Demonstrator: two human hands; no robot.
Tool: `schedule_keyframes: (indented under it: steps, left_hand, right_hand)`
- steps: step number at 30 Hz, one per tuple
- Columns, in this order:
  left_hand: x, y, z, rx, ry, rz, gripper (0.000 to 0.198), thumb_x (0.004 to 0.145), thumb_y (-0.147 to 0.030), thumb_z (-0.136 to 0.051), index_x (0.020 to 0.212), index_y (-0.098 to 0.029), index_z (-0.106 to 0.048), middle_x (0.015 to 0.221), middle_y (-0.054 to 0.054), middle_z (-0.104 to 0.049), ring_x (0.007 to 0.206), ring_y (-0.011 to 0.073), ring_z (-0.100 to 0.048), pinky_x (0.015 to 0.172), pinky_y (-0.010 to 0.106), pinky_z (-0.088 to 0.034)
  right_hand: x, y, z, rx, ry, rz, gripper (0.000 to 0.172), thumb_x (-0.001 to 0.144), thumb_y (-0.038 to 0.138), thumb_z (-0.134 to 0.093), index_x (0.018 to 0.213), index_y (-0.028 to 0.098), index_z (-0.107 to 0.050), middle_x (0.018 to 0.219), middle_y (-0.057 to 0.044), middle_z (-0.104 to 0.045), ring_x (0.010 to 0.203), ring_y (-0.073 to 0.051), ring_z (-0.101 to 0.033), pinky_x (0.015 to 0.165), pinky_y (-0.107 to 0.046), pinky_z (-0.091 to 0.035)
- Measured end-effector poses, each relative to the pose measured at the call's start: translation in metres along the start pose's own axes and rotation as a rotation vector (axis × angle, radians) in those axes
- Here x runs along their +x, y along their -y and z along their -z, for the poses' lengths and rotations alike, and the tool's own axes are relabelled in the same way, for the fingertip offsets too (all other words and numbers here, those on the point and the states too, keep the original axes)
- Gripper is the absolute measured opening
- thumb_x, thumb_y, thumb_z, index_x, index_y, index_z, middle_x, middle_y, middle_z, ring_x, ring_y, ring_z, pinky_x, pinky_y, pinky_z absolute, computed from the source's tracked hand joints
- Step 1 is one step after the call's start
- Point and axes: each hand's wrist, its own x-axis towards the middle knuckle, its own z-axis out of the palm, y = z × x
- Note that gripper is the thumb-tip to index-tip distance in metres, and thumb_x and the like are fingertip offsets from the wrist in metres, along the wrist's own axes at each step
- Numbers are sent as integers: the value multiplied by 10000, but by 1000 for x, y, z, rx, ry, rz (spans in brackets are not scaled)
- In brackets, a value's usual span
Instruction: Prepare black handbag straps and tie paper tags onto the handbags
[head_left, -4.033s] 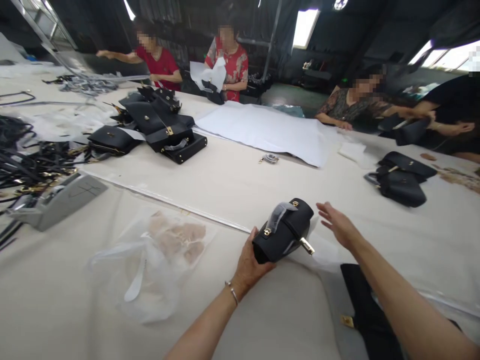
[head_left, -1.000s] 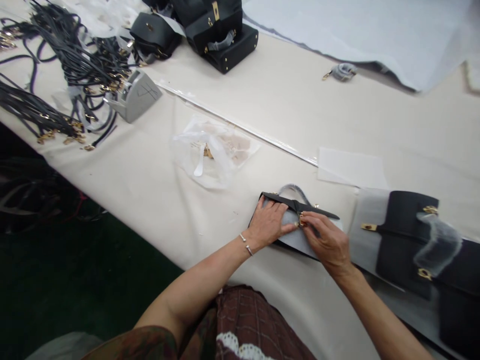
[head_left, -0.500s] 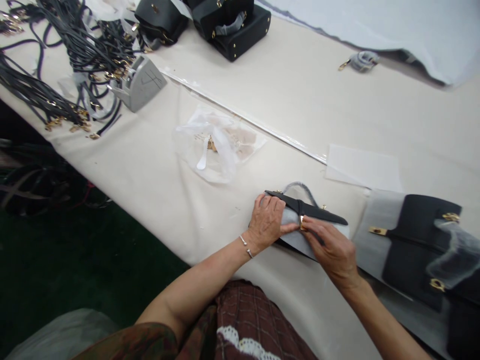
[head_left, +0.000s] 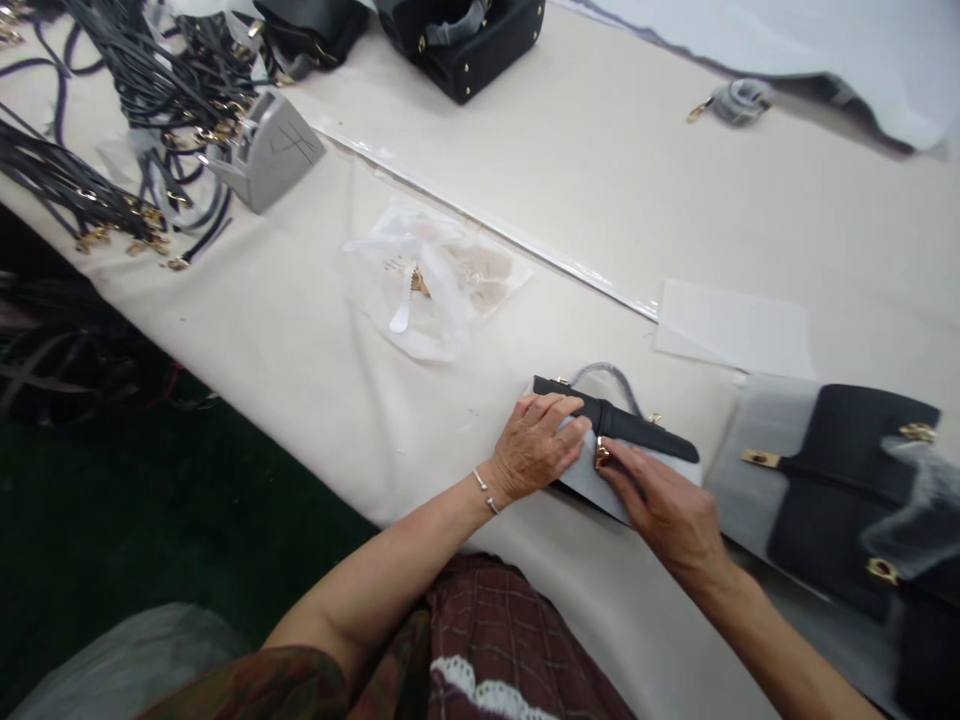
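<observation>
A black handbag [head_left: 656,432] with pale grey wrapping over its front lies on the table before me. Its carry handle [head_left: 615,376] arches up behind the flap in clear wrap. My left hand [head_left: 536,448], with a thin bracelet at the wrist, presses its bent fingers over the left part of the flap and grips the bag. Thumb and fingertips of my right hand [head_left: 671,515] pinch a gold clasp [head_left: 602,453] at the middle of the front. The fingers partly cover the clasp.
To the right lies another black handbag [head_left: 832,490] with grey wrapping. A plastic bag [head_left: 442,330] of small gold parts, a grey tape dispenser [head_left: 281,155] and black straps [head_left: 161,85] are to the left. More bags [head_left: 495,55], a wrapped strap [head_left: 739,102] and white paper [head_left: 735,325] lie farther back.
My left thumb has drawn back from the clasp, and the left fingers have slid slightly right along the flap. My right hand keeps its pinch. The view has shifted a little.
</observation>
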Motion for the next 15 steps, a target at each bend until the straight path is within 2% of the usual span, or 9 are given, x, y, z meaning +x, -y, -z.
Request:
schedule_keyframes:
  steps: [2, 5, 10, 12, 15]
  left_hand:
    - [1, 2, -1, -34, 18, -50, 269, 1007, -275, -408, 1173, -235, -617, 1352, 31, -608, 1327, 202, -465, 1134, 397, -307]
    - [3, 4, -4, -75, 54, -66, 263, 1011, -270, -408, 1091, -220, -653, 1292, 24, -655, 1300, 181, -502, 1157, 394, -300]
    - [4, 5, -6, -102, 55, -43, 216, 978, -266, -485, 1091, -223, -664, 1282, 32, -663, 1293, 181, -518, 1159, 416, -326]
    - [3, 5, -6, -106, 31, -42, 220, 982, -262, -473, 1077, -220, -667, 1267, 29, -672, 1283, 179, -528, 1162, 417, -325]
    - [2, 5, -8, -113, 24, -37, 214, 975, -259, -483, 1073, -223, -670, 1262, 35, -673, 1285, 183, -528, 1157, 425, -331]
  right_hand:
    - [3, -6, 3, 38, 65, -16, 272, 1013, 311, -528, 1262, 243, -616, 1158, -30, -732, 1012, -190, -708, 889, -301, -558]
    - [13, -15, 7, 99, 174, -6, 254, 1031, 336, -461, 1185, 282, -655, 1119, 10, -737, 969, -164, -713, 774, -261, -577]
    - [36, -19, 12, 20, 280, 1, 227, 1002, 354, -485, 935, 299, -694, 907, 27, -714, 767, -147, -695, 579, -253, -510]
    - [41, -15, 11, -16, 284, 19, 240, 999, 351, -479, 870, 282, -669, 867, 16, -691, 740, -152, -673, 543, -260, -469]
    - [38, -5, 4, -72, 206, -4, 245, 988, 329, -482, 800, 246, -617, 804, -25, -646, 720, -183, -629, 535, -286, -427]
